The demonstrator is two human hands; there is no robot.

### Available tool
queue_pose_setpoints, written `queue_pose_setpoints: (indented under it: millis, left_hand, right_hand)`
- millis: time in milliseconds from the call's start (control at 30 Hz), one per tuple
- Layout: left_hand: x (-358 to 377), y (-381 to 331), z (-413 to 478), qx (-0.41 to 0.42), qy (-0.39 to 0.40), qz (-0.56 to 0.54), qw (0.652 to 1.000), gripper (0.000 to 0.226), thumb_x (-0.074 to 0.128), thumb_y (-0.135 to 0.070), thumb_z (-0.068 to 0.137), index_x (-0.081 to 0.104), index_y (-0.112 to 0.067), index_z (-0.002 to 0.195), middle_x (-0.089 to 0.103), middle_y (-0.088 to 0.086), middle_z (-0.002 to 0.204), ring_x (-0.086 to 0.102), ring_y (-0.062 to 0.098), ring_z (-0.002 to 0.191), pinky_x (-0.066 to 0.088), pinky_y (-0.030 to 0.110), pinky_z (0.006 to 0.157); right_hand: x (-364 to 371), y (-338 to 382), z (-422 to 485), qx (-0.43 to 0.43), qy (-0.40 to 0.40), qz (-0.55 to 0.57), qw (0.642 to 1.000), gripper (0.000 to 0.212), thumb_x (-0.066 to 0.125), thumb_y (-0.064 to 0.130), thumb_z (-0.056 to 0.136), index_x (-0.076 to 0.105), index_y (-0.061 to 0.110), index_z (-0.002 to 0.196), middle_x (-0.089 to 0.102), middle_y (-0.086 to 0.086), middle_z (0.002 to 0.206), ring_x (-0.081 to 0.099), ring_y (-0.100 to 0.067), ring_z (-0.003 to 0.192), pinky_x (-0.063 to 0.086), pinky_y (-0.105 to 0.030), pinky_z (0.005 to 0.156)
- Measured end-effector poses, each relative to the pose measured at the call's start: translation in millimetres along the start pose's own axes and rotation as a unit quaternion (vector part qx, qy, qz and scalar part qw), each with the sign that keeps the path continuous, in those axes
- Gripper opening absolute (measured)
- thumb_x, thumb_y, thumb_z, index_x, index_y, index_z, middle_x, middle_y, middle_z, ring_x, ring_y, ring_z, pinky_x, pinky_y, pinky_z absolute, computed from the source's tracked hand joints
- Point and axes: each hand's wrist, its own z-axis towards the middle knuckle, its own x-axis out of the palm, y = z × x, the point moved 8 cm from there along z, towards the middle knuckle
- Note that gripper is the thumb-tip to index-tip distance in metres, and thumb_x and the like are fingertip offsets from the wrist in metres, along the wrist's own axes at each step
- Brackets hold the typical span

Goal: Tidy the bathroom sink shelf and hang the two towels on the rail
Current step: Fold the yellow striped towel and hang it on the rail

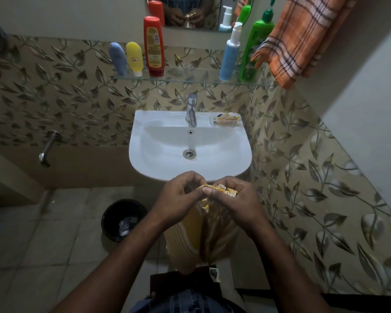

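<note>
- Glass shelf (190,81), on the wall far beyond the fingers (187,178), carries five upright containers: a grey-blue tube (118,58), a yellow tube (134,58) and a red bottle (153,46) up-left of the fingers, and a blue pump bottle (230,53) and a green pump bottle (254,48) up-right.
- Sink (158,159), just beyond the fingers, bears a crumpled wrapper (226,119) on its back right rim.
- Floor (43,245) bears a black bin (122,219), left of the fingers.

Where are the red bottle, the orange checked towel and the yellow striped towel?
red bottle (153,47): head view, its label.
orange checked towel (303,35): head view, middle of cloth.
yellow striped towel (187,240): head view, its hanging part.
</note>
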Motion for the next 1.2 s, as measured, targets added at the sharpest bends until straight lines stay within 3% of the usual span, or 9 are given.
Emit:
queue_pose_setpoints:
  millis: [133,367,533,633,767,900,1000,1200]
  left_hand:
    - [2,0,-1,0.002,-0.004,-0.02,1.0,0.013,0.078,-0.024,0.092,0.07,-0.013,0.092,0.07,-0.01,0.075,0.064,0.004,0.07,0.052,0.025,0.067]
    - [-1,9,2,0.003,0.009,0.003,1.0,0.015,0.077,-0.038,0.085,0.072,-0.024,0.09,0.072,-0.003,0.081,0.065,0.013,0.074,0.054,0.04,0.069]
    - [10,26,-1,-0.038,0.083,0.019,0.996,0.025,0.076,-0.047,0.085,0.073,-0.022,0.086,0.073,-0.001,0.077,0.064,0.01,0.073,0.053,0.039,0.072]
    - [2,32,-3,-0.044,0.055,0.025,0.997,0.021,0.076,-0.041,0.085,0.076,-0.02,0.085,0.075,-0.002,0.08,0.066,0.009,0.073,0.052,0.033,0.072]
    - [-2,30,-4,-0.022,0.037,0.052,0.998,0.017,0.074,-0.042,0.086,0.077,-0.026,0.088,0.077,-0.004,0.086,0.071,0.012,0.081,0.057,0.037,0.075]
    - [-8,25,-3,-0.004,0.007,0.065,0.998,0.018,0.073,-0.042,0.087,0.079,-0.026,0.09,0.078,-0.008,0.087,0.072,0.008,0.082,0.057,0.032,0.075]
    - [-8,21,-4,0.011,0.004,0.074,0.997,0.018,0.074,-0.044,0.087,0.078,-0.027,0.09,0.077,-0.009,0.084,0.071,0.004,0.079,0.054,0.026,0.07]
    - [-6,25,-7,-0.003,0.004,0.057,0.998,0.013,0.077,-0.038,0.087,0.076,-0.026,0.089,0.076,-0.009,0.085,0.071,0.006,0.078,0.057,0.032,0.07]
  right_hand:
    - [1,1,0,0.002,0.005,-0.01,1.0,0.019,0.087,0.033,0.085,0.077,0.017,0.083,0.075,-0.007,0.081,0.069,-0.036,0.078,0.056,-0.054,0.068]
    - [3,-6,1,0.005,0.032,-0.038,0.999,0.009,0.083,0.03,0.083,0.081,0.025,0.09,0.079,0.002,0.089,0.075,-0.021,0.083,0.061,-0.051,0.076]
    - [-7,-10,3,0.004,-0.012,-0.027,1.0,0.02,0.063,0.014,0.076,0.08,0.025,0.076,0.078,0.002,0.08,0.072,-0.023,0.079,0.056,-0.038,0.072]
    - [-14,-16,3,0.013,-0.027,0.009,1.0,0.025,0.059,0.007,0.077,0.081,0.021,0.075,0.08,0.001,0.085,0.075,-0.016,0.083,0.056,-0.028,0.074]
    - [-13,-19,-2,0.024,-0.031,-0.027,0.999,0.027,0.062,-0.001,0.081,0.078,0.019,0.072,0.076,0.004,0.076,0.067,-0.008,0.071,0.05,-0.024,0.066]
    - [-7,-19,-7,0.021,-0.022,-0.05,0.998,0.008,0.07,0.025,0.083,0.077,0.024,0.079,0.076,0.004,0.083,0.07,-0.015,0.079,0.054,-0.032,0.073]
    - [3,-19,-10,0.035,0.006,-0.056,0.998,0.024,0.084,0.049,0.08,0.079,0.027,0.086,0.078,0.005,0.088,0.074,-0.017,0.086,0.059,-0.041,0.079]
    - [13,-20,-12,0.024,0.014,-0.083,0.996,0.018,0.087,0.043,0.083,0.08,0.026,0.079,0.078,0.006,0.081,0.074,-0.015,0.08,0.06,-0.043,0.076]
